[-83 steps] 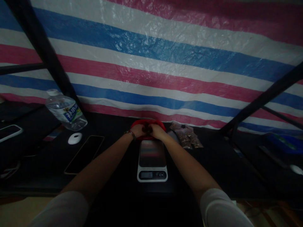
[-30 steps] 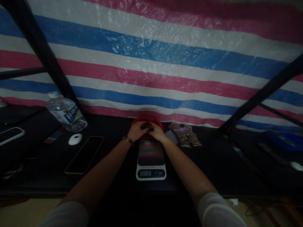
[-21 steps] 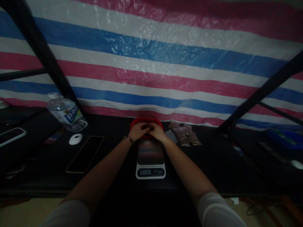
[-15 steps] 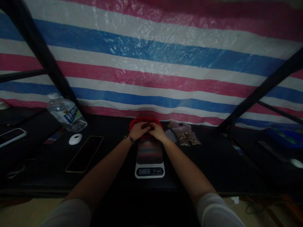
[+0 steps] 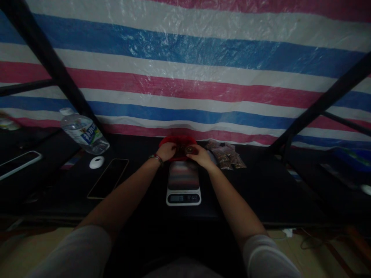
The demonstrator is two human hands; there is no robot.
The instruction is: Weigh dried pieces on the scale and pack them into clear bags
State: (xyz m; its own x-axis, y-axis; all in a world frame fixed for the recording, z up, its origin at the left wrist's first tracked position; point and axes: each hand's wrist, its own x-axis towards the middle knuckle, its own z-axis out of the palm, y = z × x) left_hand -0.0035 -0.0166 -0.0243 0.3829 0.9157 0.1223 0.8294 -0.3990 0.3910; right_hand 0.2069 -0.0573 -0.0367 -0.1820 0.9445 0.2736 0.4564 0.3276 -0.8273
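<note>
A black table [image 5: 261, 193] stands against a tarpaulin [image 5: 185, 77] striped in red, white and blue, with dark metal bars [image 5: 49, 65] slanting across it on both sides. On the left of the table a clear water bottle [image 5: 84, 131] lies tilted, with a small white round object [image 5: 96, 162] just beside it and a dark phone [image 5: 108, 178] lying flat nearby; another phone [image 5: 19, 164] sits at the far left edge. A kitchen scale [image 5: 183, 184] with a shiny platform and a small display lies in the middle, between the forearms. To its right, clear packets of brown bits [image 5: 227, 156] rest on the table near the tarpaulin.

Both arms reach straight forward, white sleeves at the bottom of the view. The left hand [image 5: 165, 151], with a bracelet at the wrist, rests its curled fingers on the left rim of a red bowl [image 5: 177, 143]. The right hand [image 5: 201, 156] sits at the bowl's right side, its fingers pinched on a small dark piece [image 5: 189, 150] over the bowl.

The red bowl stands just behind the scale, close to the tarpaulin; it is shallow and round, with dark brown contents [image 5: 181, 148] dimly visible between the hands
</note>
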